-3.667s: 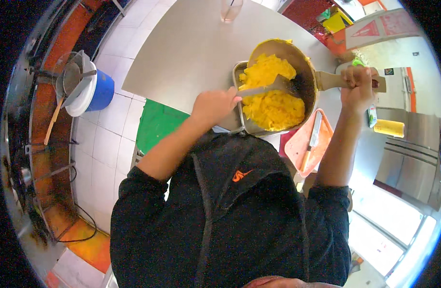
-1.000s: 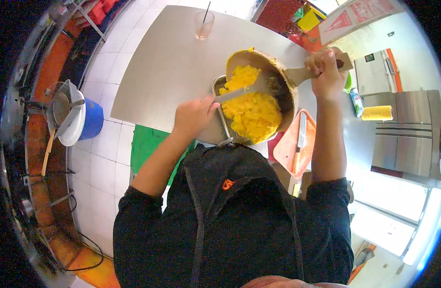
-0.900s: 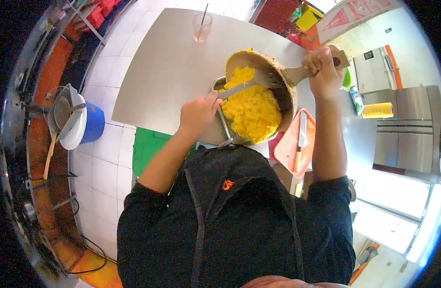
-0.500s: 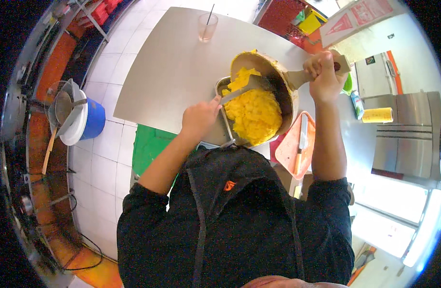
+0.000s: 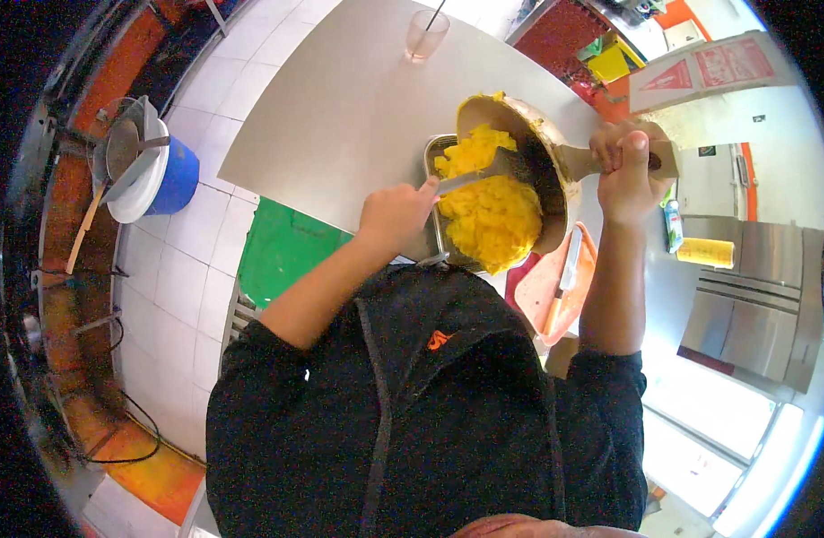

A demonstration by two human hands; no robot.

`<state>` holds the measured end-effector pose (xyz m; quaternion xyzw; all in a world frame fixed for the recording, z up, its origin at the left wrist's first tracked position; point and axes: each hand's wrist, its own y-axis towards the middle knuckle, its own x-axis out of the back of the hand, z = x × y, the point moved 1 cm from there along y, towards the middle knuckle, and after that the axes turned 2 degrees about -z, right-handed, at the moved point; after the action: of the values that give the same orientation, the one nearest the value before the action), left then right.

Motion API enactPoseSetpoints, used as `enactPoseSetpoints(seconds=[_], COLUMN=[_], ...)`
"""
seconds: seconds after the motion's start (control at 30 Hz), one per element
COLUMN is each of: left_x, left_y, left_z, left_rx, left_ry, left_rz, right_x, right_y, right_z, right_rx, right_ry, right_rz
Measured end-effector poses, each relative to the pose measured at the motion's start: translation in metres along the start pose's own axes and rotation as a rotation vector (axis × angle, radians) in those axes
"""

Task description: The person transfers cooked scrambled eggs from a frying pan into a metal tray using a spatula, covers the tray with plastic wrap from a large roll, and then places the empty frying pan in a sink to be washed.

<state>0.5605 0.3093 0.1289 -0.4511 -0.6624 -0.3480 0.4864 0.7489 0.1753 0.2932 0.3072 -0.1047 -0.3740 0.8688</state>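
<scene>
Head view: right hand [image 5: 625, 170], fingers clenched on tilted pan [image 5: 528, 161] handle; left hand [image 5: 396, 215] gripping spatula [image 5: 483, 172]; yellow food [image 5: 491, 215] over metal tray [image 5: 434, 152], tabletop [image 5: 358, 108].

I see a grey steel bench [image 5: 340, 117]. A metal tray [image 5: 439, 152] of yellow food sits on it; beyond the tray stands a drinking glass [image 5: 425, 36], well apart.

Both hands, left [image 5: 396, 215] and right [image 5: 625, 172], grip with curled fingers.
</scene>
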Motion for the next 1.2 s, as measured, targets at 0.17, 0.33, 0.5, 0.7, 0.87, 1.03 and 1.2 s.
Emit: enactPoseSetpoints(seconds=[0.17,0.33,0.5,0.7,0.87,1.03,1.2], left_x=[0.003,-0.009,-0.016,-0.020,-0.017,-0.009,0.004], left_y=[-0.002,-0.002,-0.007,-0.011,-0.019,-0.026,-0.029], left_z=[-0.002,0.005,0.013,0.024,0.037,0.047,0.051], left_rx=[0.017,0.026,0.029,0.021,0.089,0.078,0.081], left_ry=[-0.014,-0.021,-0.058,-0.067,-0.054,-0.066,-0.039], left_rz=[0.008,-0.001,0.011,-0.002,0.117,0.069,0.078], right_x=[-0.010,-0.013,-0.012,-0.007,-0.018,-0.021,-0.025], right_y=[-0.002,-0.003,0.004,0.000,-0.004,-0.011,-0.015], right_z=[0.007,0.014,0.024,0.025,0.032,0.040,0.044], right_rx=[0.015,0.101,0.133,0.125,0.128,0.131,0.130], right_ry=[-0.159,-0.195,-0.224,-0.265,-0.190,-0.194,-0.252], right_rz=[-0.086,-0.028,0.011,-0.011,0.010,-0.028,-0.057])
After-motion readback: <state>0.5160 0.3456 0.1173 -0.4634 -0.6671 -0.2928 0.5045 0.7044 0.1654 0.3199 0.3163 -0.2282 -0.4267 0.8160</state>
